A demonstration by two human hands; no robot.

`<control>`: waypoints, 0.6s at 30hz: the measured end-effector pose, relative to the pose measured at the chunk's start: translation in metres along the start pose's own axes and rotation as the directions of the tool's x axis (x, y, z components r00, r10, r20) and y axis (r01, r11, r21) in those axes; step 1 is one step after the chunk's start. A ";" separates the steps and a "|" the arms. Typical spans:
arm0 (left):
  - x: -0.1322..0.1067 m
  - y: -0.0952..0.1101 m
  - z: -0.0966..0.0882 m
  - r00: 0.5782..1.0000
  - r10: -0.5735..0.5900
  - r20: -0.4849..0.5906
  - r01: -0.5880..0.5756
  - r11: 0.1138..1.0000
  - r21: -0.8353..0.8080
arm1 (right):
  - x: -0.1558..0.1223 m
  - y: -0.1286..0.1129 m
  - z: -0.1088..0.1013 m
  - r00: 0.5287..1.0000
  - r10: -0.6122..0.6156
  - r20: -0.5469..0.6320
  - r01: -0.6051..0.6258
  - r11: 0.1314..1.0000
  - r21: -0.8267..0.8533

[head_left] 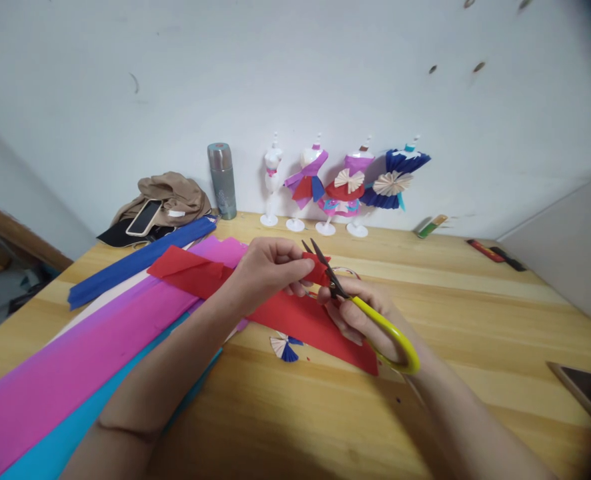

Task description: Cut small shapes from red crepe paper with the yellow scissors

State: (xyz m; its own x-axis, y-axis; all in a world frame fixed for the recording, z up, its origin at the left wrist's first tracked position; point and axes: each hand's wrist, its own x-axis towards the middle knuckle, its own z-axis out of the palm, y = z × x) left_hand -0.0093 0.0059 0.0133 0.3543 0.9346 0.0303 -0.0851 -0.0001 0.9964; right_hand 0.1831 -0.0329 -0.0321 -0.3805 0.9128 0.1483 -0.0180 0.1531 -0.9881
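Observation:
Between thumb and fingers, my left hand (280,265) pinches a small piece of red crepe paper (318,269). My right hand (363,310) grips scissors (375,323) with yellow handles and dark blades. The blades are parted, and the red piece lies at them. Below both hands a long red crepe paper strip (320,327) stretches across the table. A small pleated fan piece in cream and blue (286,347) rests just in front of that strip. My right fingers partly hide the scissors' handles.
Pink crepe paper (75,353), turquoise paper (70,427) and a blue roll (140,263) lie at left. Along the wall stand several small mannequins (359,181) in paper outfits and a thermos (222,183). A phone (144,217) rests by brown cloth (175,193); a glue stick (431,227) lies farther right.

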 end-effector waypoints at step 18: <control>-0.003 0.013 0.000 0.999 -0.044 0.002 0.044 0.998 0.054 | -0.002 0.000 0.000 1.000 -0.001 -0.016 0.001 1.000 -0.005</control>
State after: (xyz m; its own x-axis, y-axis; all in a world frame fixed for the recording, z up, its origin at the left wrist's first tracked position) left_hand -0.0114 0.0032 0.0259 0.3591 0.9332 -0.0132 -0.0187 0.0213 0.9996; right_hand 0.1840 -0.0344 -0.0325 -0.3654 0.9187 0.1498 -0.0133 0.1557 -0.9877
